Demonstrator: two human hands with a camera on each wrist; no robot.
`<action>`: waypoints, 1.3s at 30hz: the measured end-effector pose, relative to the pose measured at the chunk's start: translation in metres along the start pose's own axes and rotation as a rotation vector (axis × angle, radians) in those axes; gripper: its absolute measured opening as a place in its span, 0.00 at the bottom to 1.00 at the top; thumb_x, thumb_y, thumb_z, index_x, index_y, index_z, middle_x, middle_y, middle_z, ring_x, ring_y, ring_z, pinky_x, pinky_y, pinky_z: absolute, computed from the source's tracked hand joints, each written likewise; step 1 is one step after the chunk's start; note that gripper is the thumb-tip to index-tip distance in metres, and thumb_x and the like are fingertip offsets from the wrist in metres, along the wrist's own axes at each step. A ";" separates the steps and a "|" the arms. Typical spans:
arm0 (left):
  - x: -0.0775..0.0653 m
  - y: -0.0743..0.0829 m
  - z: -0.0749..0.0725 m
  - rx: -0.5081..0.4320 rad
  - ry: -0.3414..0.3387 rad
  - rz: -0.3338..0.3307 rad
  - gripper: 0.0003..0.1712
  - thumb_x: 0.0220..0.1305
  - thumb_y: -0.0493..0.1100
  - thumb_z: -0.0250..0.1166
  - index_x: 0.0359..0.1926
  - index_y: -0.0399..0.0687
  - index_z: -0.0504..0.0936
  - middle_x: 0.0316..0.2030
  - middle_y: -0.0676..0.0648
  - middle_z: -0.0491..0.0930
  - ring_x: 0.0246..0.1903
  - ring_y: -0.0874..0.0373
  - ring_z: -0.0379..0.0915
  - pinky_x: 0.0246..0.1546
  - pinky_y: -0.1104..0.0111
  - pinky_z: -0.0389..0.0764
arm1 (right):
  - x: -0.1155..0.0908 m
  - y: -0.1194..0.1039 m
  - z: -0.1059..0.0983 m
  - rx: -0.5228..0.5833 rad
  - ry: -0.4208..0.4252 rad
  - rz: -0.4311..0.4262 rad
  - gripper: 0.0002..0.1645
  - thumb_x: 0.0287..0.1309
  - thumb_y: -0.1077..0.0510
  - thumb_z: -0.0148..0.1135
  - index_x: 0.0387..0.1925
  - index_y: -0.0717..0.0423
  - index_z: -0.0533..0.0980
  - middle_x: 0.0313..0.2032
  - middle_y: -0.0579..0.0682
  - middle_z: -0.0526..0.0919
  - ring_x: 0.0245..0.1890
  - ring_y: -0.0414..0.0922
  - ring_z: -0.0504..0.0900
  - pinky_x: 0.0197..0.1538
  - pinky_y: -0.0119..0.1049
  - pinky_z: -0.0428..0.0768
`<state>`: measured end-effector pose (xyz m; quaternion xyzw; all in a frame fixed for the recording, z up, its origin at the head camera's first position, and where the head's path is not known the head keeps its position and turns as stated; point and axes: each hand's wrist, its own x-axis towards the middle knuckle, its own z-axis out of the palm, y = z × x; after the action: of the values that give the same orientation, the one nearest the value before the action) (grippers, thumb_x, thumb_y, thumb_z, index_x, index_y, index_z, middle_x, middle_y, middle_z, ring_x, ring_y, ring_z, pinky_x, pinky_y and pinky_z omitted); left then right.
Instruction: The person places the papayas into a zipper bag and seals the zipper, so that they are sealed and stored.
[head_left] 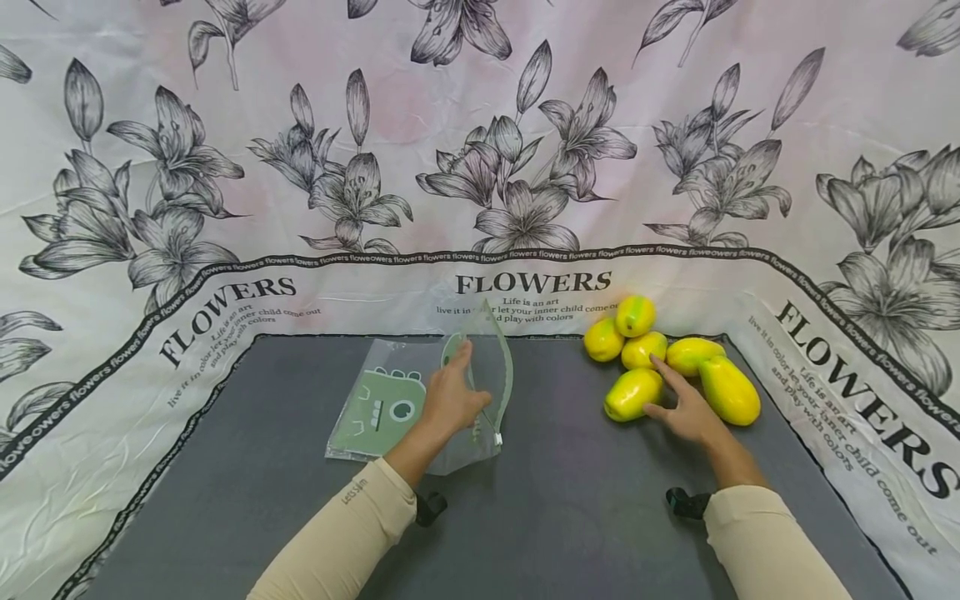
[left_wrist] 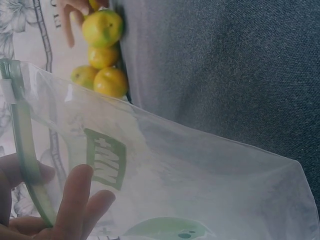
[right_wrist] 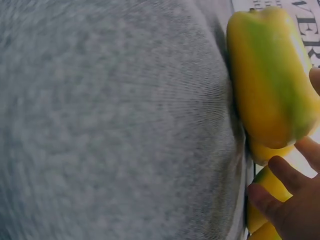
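A clear zip bag [head_left: 375, 417] with a green cartoon face lies on the grey table, its green-edged mouth raised and spread toward the right. My left hand [head_left: 452, 400] is at that mouth. The left wrist view shows fingers [left_wrist: 75, 200] on both sides of the green zip rim [left_wrist: 25, 135], holding it. Over on the right, my right hand [head_left: 686, 412] has its fingers spread beside an oblong yellow-green fruit [head_left: 633, 395]. Thumb and index finger lie on either side of the fruit's near end in the right wrist view, where the fruit [right_wrist: 270, 75] looks large; firm contact cannot be told.
Several other yellow fruits cluster behind and beside the right hand: round ones [head_left: 635, 316] at the back and a long pear-shaped one [head_left: 731, 390] at the right. A white floral cloth [head_left: 375, 300] with printed lettering borders the grey tabletop [head_left: 555, 517].
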<state>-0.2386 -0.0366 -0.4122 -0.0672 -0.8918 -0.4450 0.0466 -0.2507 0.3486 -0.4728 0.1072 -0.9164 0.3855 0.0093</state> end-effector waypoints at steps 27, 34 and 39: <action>-0.001 0.001 0.000 0.034 0.009 0.003 0.53 0.47 0.31 0.68 0.74 0.47 0.56 0.69 0.41 0.59 0.07 0.59 0.70 0.15 0.68 0.78 | -0.009 0.008 0.010 0.038 0.040 0.054 0.43 0.63 0.45 0.63 0.71 0.58 0.57 0.65 0.71 0.60 0.59 0.71 0.65 0.55 0.65 0.70; -0.002 0.002 0.000 0.023 0.013 0.018 0.52 0.46 0.31 0.67 0.74 0.46 0.56 0.70 0.44 0.58 0.08 0.60 0.70 0.13 0.68 0.78 | -0.015 0.001 0.013 0.149 0.088 0.097 0.44 0.61 0.43 0.64 0.71 0.56 0.59 0.62 0.72 0.61 0.60 0.72 0.63 0.57 0.66 0.68; -0.001 0.002 -0.001 0.033 0.008 0.020 0.52 0.46 0.31 0.66 0.74 0.46 0.57 0.71 0.48 0.56 0.08 0.60 0.70 0.14 0.68 0.78 | -0.018 -0.012 0.015 0.244 0.173 0.073 0.42 0.61 0.45 0.64 0.71 0.55 0.61 0.59 0.67 0.64 0.58 0.68 0.67 0.56 0.63 0.71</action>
<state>-0.2372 -0.0367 -0.4101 -0.0736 -0.8982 -0.4298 0.0558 -0.2302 0.3335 -0.4763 0.0404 -0.8619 0.5018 0.0613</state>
